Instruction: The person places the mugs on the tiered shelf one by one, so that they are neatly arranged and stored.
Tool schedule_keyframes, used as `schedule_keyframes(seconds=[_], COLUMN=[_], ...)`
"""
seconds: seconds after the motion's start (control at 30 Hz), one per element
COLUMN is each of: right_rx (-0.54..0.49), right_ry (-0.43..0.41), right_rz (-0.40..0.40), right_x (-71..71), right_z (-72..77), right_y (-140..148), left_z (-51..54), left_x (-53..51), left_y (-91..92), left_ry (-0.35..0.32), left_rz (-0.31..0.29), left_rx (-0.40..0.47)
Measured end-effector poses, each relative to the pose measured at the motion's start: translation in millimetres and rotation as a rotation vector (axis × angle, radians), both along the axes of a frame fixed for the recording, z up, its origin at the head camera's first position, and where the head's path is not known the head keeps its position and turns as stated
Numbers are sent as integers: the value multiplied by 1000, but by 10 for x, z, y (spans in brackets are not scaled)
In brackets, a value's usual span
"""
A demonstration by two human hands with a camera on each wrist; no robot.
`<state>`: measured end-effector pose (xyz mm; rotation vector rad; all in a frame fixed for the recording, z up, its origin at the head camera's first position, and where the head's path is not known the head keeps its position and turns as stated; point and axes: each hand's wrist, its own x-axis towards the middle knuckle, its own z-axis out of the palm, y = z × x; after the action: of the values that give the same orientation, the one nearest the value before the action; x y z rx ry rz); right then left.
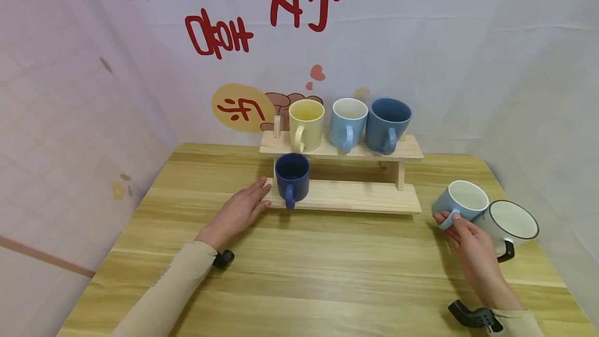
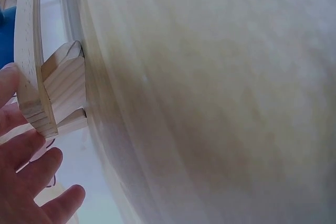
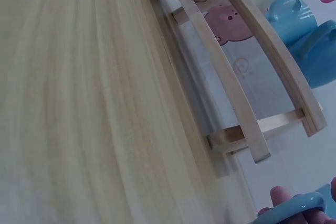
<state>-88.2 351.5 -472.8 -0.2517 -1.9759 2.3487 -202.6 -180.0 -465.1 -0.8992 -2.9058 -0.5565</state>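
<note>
My right hand (image 1: 477, 248) pinches the handle of a light blue mug (image 1: 442, 203) with a white inside, to the right of the rack. In the right wrist view, fingertips (image 3: 281, 195) show beside the mug's handle (image 3: 294, 206). My left hand (image 1: 238, 209), fingers extended, touches the left end of the wooden two-tier rack (image 1: 355, 196). A dark blue mug (image 1: 294, 178) stands beside that hand on the lower shelf. The upper shelf bears a yellow mug (image 1: 306, 129), a light blue mug (image 1: 343, 131) and a medium blue mug (image 1: 381, 131).
A white mug (image 1: 496, 228) with a black rim and black handle stands at the right, close behind the held mug. The wooden table (image 1: 327, 274) extends in front of the rack. White printed cloth (image 1: 421, 56) hangs behind and at both sides.
</note>
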Motion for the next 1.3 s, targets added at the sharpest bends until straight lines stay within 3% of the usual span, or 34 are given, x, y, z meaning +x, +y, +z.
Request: schedule_keyframes(seconds=[0.7, 1.1, 1.3], right_rx=[-43, -26, -30], right_ry=[32, 221, 241], right_rz=[-279, -244, -211], right_x=[-74, 64, 132], right_z=[-27, 212, 359], right_y=[-138, -163, -198], left_z=[-10, -23, -20], left_x=[1, 4, 10], left_y=[7, 13, 20], left_ry=[-7, 2, -4], left_rz=[7, 19, 21], left_rx=[19, 20, 8])
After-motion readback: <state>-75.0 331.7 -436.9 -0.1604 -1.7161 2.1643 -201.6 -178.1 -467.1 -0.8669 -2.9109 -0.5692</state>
